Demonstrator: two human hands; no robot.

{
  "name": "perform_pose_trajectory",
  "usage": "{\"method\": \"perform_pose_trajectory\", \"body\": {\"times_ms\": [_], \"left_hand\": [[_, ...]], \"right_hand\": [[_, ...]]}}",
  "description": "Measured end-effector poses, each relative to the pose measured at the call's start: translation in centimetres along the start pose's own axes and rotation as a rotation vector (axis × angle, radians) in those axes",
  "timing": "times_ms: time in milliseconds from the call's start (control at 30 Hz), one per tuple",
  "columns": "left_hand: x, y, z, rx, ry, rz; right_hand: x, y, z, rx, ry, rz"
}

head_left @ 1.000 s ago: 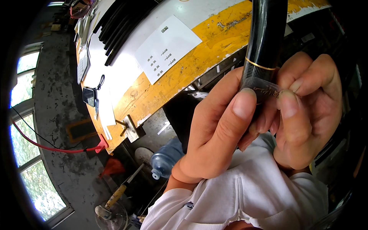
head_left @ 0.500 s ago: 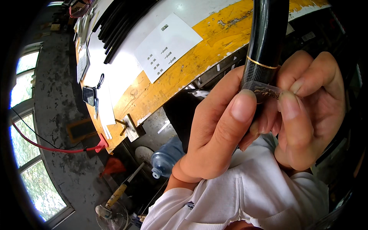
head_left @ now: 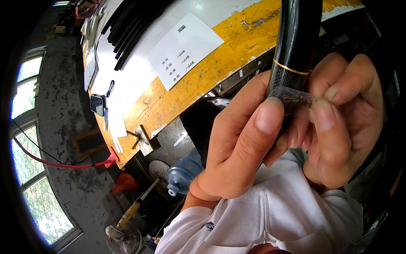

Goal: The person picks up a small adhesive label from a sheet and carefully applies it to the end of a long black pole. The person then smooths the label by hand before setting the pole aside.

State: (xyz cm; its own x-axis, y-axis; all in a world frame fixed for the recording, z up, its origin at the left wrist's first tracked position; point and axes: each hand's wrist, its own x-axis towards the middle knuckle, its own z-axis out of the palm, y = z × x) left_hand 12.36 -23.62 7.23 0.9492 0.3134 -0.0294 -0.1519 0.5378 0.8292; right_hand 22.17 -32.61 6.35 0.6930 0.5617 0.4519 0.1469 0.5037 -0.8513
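A glossy black tube (head_left: pixel 297 38) with a thin gold ring and a woven carbon-look end stands near upright at the right. My left hand (head_left: pixel 239 148) is closed around its lower end, the thumb pressing one end of a clear decal strip (head_left: pixel 294 95) near the tube's end. Small gold lettering shows on the strip. Thumb and forefinger of my right hand (head_left: pixel 344 122) pinch the strip's other end, so it spans the gap between the hands. The right hand's other fingers curl behind and below, partly hidden.
On the yellow-and-white worktable (head_left: pixel 237 34) lie a printed white sheet (head_left: pixel 186 51), several black tubes (head_left: pixel 131 25) and a small black device with a strap (head_left: pixel 97 105). A wooden block (head_left: pixel 144 142) sits at its edge. Below are a blue water bottle (head_left: pixel 185 171) and a fan (head_left: pixel 123 237).
My right hand has shifted slightly right with its end of the strip. The tube has also moved a little right, while the left hand stays nearly still.
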Motion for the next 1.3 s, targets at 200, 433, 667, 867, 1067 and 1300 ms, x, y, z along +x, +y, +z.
{"method": "perform_pose_trajectory", "body": {"times_ms": [200,433,667,867,1067,1300], "left_hand": [[0.0,-0.1,-0.1,0.008,0.004,-0.005],[0.1,-0.1,-0.1,0.014,0.009,-0.01],[0.2,0.1,0.0,0.019,0.009,-0.016],[0.3,0.0,-0.2,0.022,0.017,-0.02],[0.3,0.0,-0.2,0.032,0.026,-0.021],[0.1,0.2,-0.5,0.049,0.059,-0.021]], "right_hand": [[-0.7,0.1,0.9,-0.034,0.109,0.022],[0.0,0.0,0.2,-0.006,0.012,0.017],[0.1,0.0,0.5,0.052,0.016,0.01],[-0.1,0.1,-0.2,0.042,-0.016,0.061],[-0.2,0.0,0.1,-0.004,0.033,0.084],[-0.1,0.4,-0.1,-0.005,0.03,0.07]]}}
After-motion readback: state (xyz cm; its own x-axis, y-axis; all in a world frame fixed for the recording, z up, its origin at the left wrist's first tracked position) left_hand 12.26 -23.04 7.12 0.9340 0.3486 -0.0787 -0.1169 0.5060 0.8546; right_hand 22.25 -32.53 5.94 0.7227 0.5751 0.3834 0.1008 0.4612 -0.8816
